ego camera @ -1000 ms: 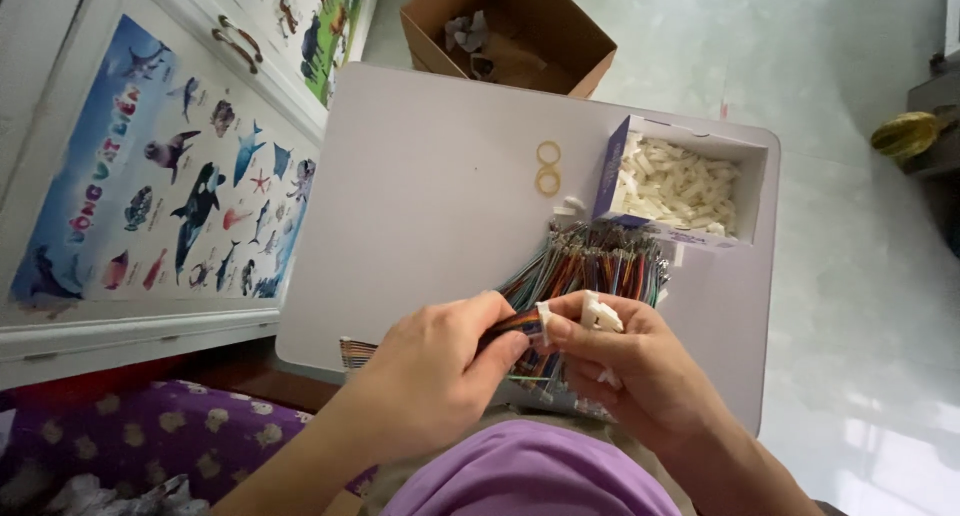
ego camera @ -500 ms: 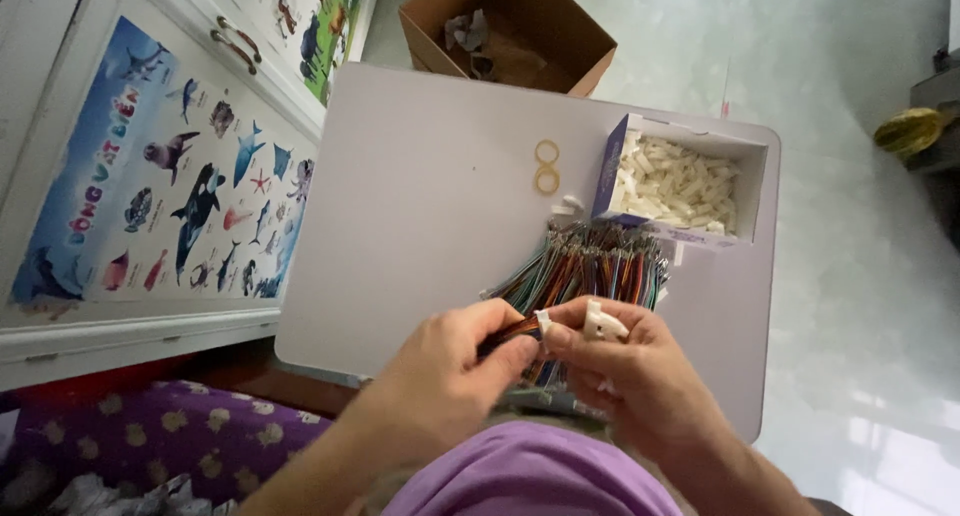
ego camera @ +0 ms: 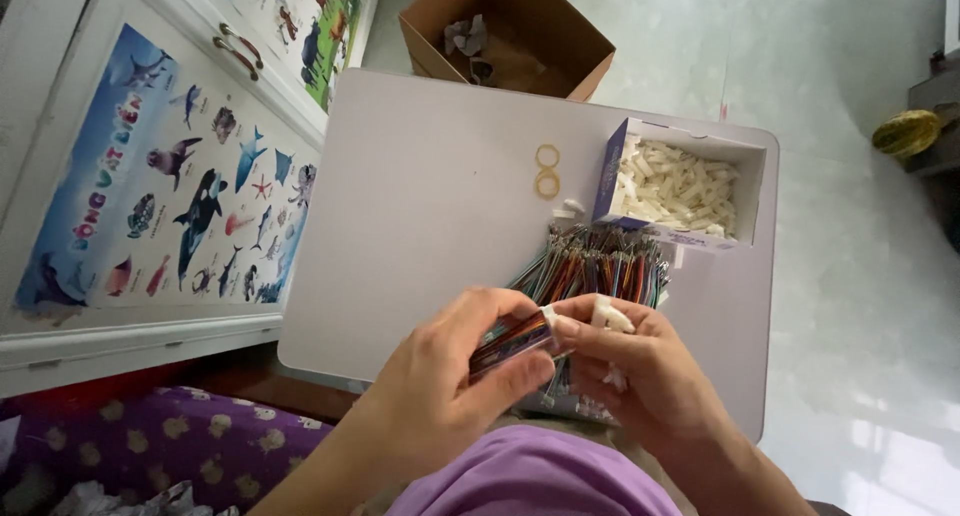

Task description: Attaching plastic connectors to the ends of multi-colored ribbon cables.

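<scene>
The left hand (ego camera: 450,386) curls closed around a short bundle of thin multicoloured wires (ego camera: 512,341), thumb on top and fingers underneath, just above the near edge of the pale lilac rectangular table (ego camera: 420,216). The bundle looks light and limp: the strands would likely splay or slip apart unless gripped near their end, where a small white plastic connector (ego camera: 547,317) sits between the two hands. The right hand (ego camera: 640,376) meets it there, thumb and forefinger pinched together on that connector, with another small white plastic piece (ego camera: 610,316) resting on top of its fingers; the remaining fingers are folded in. Past the hands, a larger heap of the same coloured wires (ego camera: 600,266) lies on the table, touching an open blue-and-white cardboard box (ego camera: 612,176) filled with white plastic connectors. Two yellow rubber bands (ego camera: 547,171) lie just left of the box.
</scene>
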